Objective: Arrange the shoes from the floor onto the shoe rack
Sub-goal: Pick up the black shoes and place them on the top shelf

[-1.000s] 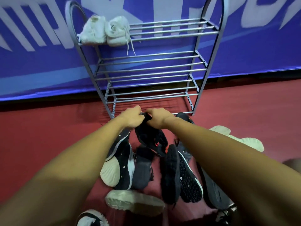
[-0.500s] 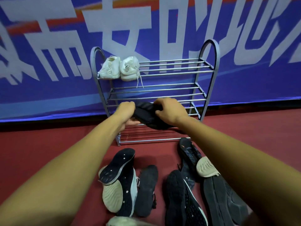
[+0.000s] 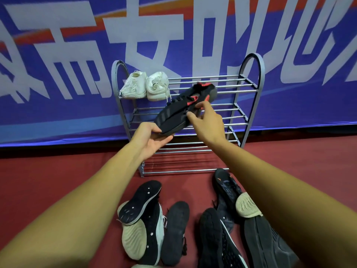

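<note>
View from a head camera, looking down along two bare forearms. A grey metal shoe rack [image 3: 259, 74] with tiers of thin bars stands against a blue banner [image 3: 58, 117] printed with large white characters. On the top tier, at the left end, a pair of white shoes [image 3: 146, 87] sits side by side, touching.

Both hands hold a black shoe with red trim [image 3: 179, 113] in the air in front of the rack's upper tiers. It is tilted, heel up and to the right, level with the top tier, toe down and to the left. Whether the heel touches the bars cannot be told. The left hand [image 3: 150, 138] pinches the toe, thumb on top and fingers beneath. The right hand [image 3: 209, 121] grips the shoe's middle between thumb and fingers.

On the red floor [image 3: 38, 180] just before the rack lies a loose heap of shoes [image 3: 176, 225], mostly black, several turned sole up, some overlapping.
</note>
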